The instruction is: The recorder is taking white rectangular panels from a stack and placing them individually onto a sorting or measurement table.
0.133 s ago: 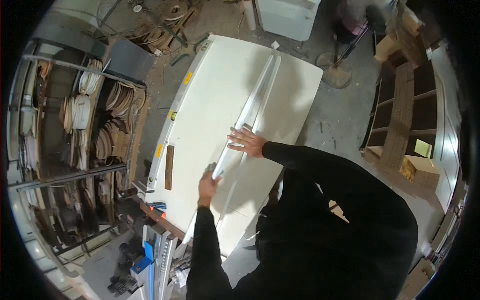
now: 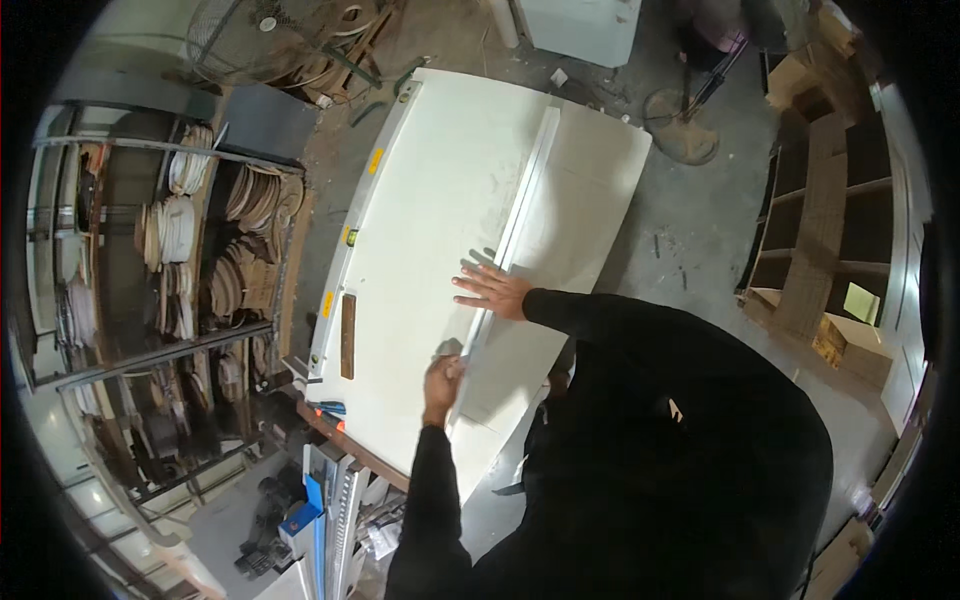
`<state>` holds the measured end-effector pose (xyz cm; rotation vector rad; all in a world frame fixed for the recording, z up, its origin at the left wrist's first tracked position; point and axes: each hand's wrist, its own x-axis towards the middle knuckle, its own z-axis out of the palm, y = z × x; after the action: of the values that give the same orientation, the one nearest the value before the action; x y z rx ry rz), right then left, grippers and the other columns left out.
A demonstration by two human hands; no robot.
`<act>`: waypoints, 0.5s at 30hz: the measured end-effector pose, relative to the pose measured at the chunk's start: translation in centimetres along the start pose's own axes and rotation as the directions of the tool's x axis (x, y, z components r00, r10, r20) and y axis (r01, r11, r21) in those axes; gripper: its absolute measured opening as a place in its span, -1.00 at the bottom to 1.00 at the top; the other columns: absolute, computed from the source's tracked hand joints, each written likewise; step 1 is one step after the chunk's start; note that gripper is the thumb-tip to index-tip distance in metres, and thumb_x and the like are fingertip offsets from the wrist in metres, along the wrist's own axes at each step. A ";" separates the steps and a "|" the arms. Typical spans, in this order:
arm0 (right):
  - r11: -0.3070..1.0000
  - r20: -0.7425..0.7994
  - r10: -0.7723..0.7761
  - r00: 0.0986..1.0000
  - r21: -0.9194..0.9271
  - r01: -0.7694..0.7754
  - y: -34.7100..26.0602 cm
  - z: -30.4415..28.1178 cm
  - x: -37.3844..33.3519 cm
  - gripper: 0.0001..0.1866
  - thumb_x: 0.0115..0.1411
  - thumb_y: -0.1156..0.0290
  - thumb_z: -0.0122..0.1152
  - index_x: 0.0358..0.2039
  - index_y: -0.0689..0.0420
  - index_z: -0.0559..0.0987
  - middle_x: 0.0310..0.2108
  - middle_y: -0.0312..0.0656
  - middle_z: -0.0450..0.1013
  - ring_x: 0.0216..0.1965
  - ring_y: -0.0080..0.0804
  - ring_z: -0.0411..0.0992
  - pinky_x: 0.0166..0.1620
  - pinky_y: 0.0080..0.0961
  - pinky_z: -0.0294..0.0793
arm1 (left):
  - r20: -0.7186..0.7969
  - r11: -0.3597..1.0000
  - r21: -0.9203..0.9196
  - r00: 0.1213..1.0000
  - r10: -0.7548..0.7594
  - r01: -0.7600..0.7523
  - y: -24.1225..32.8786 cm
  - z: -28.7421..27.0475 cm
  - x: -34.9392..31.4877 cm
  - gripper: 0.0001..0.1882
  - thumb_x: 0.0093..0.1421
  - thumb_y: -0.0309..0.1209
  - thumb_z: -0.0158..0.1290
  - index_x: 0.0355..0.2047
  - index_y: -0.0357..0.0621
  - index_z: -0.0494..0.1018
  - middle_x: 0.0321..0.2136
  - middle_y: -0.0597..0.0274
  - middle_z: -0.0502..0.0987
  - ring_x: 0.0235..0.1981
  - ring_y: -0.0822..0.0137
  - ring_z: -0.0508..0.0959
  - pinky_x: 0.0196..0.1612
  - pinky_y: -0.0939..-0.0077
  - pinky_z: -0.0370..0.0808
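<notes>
A long, narrow white strip (image 2: 530, 190) runs lengthwise over a big white panel (image 2: 450, 150). My left hand (image 2: 442, 385) is closed at the strip's near part, thumb and fingers bent against its edge. Farther up, my right hand (image 2: 497, 292) rests across the strip with its fingers spread and pointing left. Its palm covers a short stretch of the strip. Left of my hands a small brown wooden piece (image 2: 348, 336) lies on the panel. Along the panel's left edge lies a white spirit level (image 2: 337, 255) with yellow marks.
Racks of curved, stacked pieces (image 2: 170, 230) stand at the left. A cardboard-covered shelf unit (image 2: 815, 220) is on the right. Near the panel's lower left corner are blue-handled tools (image 2: 330, 408) and metal rails (image 2: 345, 500). A large fan (image 2: 240, 40) stands at the far left.
The strip's near end has swung right with my left hand, and the gap beside it has closed. My right hand stays nearly in place, fingers spread.
</notes>
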<state>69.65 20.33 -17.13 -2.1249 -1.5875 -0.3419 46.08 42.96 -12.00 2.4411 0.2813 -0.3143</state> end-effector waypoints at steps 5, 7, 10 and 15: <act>0.984 0.215 0.022 0.976 0.166 -0.059 5.7 -1.0 -0.8 -0.69 0.11 0.28 0.36 -0.11 0.00 0.68 -0.04 -0.24 0.56 0.25 -0.18 0.37 0.48 -0.11 0.11 | -0.159 0.959 0.199 0.972 -0.171 0.201 7.0 4.3 -3.0 -0.24 0.09 -0.25 0.43 0.25 -0.22 0.38 0.06 -0.15 0.52 0.09 -0.19 0.51 0.15 0.03 0.49; 0.975 0.413 -0.005 0.911 0.205 -0.088 9.5 -3.1 -0.5 -0.60 0.08 0.14 0.44 -0.08 -0.01 0.67 -0.02 -0.30 0.56 0.16 -0.30 0.42 0.35 -0.22 0.22 | -0.239 0.919 0.233 0.935 -0.262 0.317 7.0 5.9 -3.6 -0.31 0.14 -0.34 0.36 0.25 -0.23 0.38 0.09 -0.16 0.50 0.12 -0.20 0.48 0.17 0.02 0.47; 0.984 0.473 -0.068 0.878 0.180 -0.020 10.8 -5.1 -1.2 -0.55 0.10 0.03 0.44 -0.06 -0.01 0.66 -0.02 -0.32 0.56 0.11 -0.37 0.43 0.27 -0.28 0.24 | -0.285 0.946 0.124 0.924 -0.255 0.300 6.5 6.4 -3.6 -0.50 0.17 -0.50 0.25 0.13 -0.30 0.46 -0.03 -0.19 0.57 0.04 -0.25 0.53 0.10 -0.04 0.50; 0.976 0.456 -0.055 0.888 0.213 -0.049 10.5 -7.5 -4.7 -0.48 0.13 -0.04 0.44 0.01 0.00 0.65 -0.02 -0.25 0.55 0.15 -0.25 0.42 0.31 -0.20 0.26 | -0.337 0.941 0.123 0.905 -0.260 0.317 6.6 8.1 -5.7 -0.56 0.18 -0.46 0.27 0.07 -0.28 0.52 -0.02 -0.18 0.59 0.03 -0.23 0.56 0.11 -0.02 0.50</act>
<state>78.80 10.30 -15.12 -2.1274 -1.7797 0.3574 41.30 32.09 -12.67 2.6192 0.7947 -0.0702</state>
